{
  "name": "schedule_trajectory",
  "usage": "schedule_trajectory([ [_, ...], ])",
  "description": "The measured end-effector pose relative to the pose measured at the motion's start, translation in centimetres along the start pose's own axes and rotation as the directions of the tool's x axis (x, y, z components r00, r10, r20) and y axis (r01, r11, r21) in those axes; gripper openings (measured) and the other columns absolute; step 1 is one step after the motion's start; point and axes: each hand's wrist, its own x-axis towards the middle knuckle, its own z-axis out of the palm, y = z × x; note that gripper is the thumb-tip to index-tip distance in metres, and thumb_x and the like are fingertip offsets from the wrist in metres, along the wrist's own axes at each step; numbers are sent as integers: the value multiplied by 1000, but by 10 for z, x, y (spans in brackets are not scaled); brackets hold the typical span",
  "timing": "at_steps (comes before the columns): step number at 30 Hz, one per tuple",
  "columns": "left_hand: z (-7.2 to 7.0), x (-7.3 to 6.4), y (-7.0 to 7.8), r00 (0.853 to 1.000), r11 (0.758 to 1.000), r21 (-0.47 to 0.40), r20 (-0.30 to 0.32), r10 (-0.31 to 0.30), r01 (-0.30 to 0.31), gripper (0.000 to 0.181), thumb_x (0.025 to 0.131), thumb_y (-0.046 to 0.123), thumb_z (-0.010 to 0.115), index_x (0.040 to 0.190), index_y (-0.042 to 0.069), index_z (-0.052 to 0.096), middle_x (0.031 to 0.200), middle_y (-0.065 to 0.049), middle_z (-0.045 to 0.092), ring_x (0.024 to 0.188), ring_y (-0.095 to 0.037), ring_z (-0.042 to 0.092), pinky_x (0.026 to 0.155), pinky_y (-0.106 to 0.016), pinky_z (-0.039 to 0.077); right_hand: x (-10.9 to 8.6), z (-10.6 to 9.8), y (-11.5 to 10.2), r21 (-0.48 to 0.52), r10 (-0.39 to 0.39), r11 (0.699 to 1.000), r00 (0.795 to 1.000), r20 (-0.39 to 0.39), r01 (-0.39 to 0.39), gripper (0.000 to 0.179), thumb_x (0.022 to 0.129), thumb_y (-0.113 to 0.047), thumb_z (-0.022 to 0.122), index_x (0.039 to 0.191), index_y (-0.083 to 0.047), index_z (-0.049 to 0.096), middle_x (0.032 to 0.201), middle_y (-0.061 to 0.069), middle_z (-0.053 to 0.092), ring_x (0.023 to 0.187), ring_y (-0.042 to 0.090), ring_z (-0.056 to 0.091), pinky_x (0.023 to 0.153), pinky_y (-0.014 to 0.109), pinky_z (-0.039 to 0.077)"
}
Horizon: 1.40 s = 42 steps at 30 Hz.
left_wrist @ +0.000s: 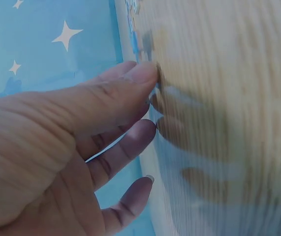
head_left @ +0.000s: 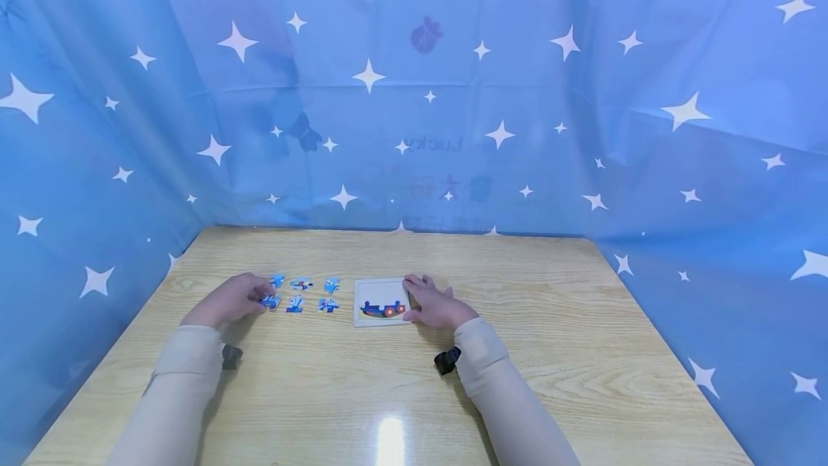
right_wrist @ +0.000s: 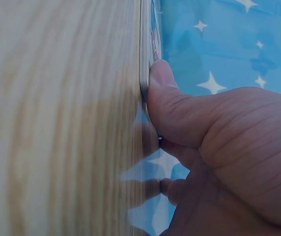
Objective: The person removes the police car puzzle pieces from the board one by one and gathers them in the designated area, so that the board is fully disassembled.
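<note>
My left hand [head_left: 236, 298] is at the left end of two short rows of blue jigsaw pieces. Its thumb and index finger pinch the near-left puzzle piece [head_left: 270, 301], low over the table; the fingertips partly hide it. In the left wrist view the other fingers of the left hand [left_wrist: 81, 132] spread loosely above the wood. My right hand [head_left: 440, 305] grips the right side of a white puzzle board [head_left: 382, 287], its thumb at the near corner. On the board shows a dark blue and red vehicle picture [head_left: 382, 310]. The right wrist view shows the thumb [right_wrist: 167, 93] pressing on the board's edge.
More blue puzzle pieces lie between the left hand and the board, among them a near-row piece [head_left: 295, 304] and a far-row piece [head_left: 332, 285]. A wooden table [head_left: 582, 365] carries everything. Blue curtains [head_left: 414, 92] with white stars hang behind and at both sides.
</note>
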Motion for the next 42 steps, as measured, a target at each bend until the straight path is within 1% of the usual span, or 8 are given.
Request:
schedule_trajectory([
  [9, -3, -1, -4, 998, 998, -8, 16, -65, 65, 29, 85, -2, 76, 113, -3, 70, 108, -19, 67, 104, -40, 63, 92, -57, 50, 0, 0, 0, 19, -1, 1000, 1000, -4, 1, 72, 103, -32, 57, 163, -12, 21, 170, 4, 11, 155, 33, -3, 114, 73, -2],
  [18, -2, -1, -6, 998, 998, -28, 16, -60, 61, 33, 85, 1, 77, 116, -4, 68, 110, -19, 68, 106, -40, 63, 93, -56, 50, -1, 0, 0, 7, 5, 1000, 1000, -1, -5, 73, 103, -33, 57, 163, -13, 20, 170, 3, 10, 155, 33, -3, 114, 72, -2],
  [23, -4, -3, -4, 998, 997, -34, 27, -65, 66, 34, 85, 3, 79, 116, -5, 67, 111, -19, 67, 105, -38, 63, 94, -56, 50, -2, 0, 0, 8, -8, 1000, 1000, -3, 8, 72, 103, -31, 58, 162, -11, 22, 170, 6, 12, 155, 35, -1, 113, 74, -1],
  [26, -5, -4, -1, 998, 998, -38, 32, -53, 54, 34, 85, 7, 80, 115, -5, 66, 110, -19, 67, 104, -37, 62, 93, -55, 50, -3, 0, -1, 14, -10, 1000, 1000, 0, 10, 72, 104, -31, 58, 162, -10, 21, 170, 6, 11, 155, 35, -1, 113, 74, -2],
  [32, -7, -2, 12, 1000, 995, -94, 22, -20, 22, 39, 92, 13, 75, 123, -6, 62, 121, -23, 63, 108, -38, 61, 88, -51, 52, -2, 0, -1, 24, -5, 1000, 1000, -1, 5, 73, 103, -31, 58, 162, -11, 21, 170, 5, 11, 155, 34, -2, 114, 73, -3],
  [35, -6, 3, 20, 1000, 994, -107, 16, 22, -20, 40, 93, 14, 73, 126, -7, 62, 125, -24, 62, 107, -37, 61, 85, -47, 54, -1, 0, -1, 26, 0, 1000, 1000, -3, 0, 73, 103, -32, 58, 163, -12, 21, 170, 4, 10, 155, 33, -3, 114, 73, -3],
  [38, 0, 9, 31, 998, 992, -111, 16, 53, -51, 41, 93, 13, 74, 128, -5, 62, 126, -22, 62, 107, -34, 60, 83, -44, 54, -1, 0, -1, 25, 0, 1000, 1000, 1, 0, 73, 103, -32, 58, 163, -12, 20, 170, 4, 9, 155, 33, -4, 114, 72, -4],
  [42, 11, 18, 49, 997, 990, -118, 27, 75, -71, 39, 92, 12, 74, 127, -2, 64, 125, -19, 62, 108, -33, 59, 86, -45, 53, -1, 0, -2, 19, -3, 1000, 1000, 1, 3, 73, 103, -31, 58, 162, -10, 21, 170, 6, 11, 155, 35, -2, 113, 74, -3],
])
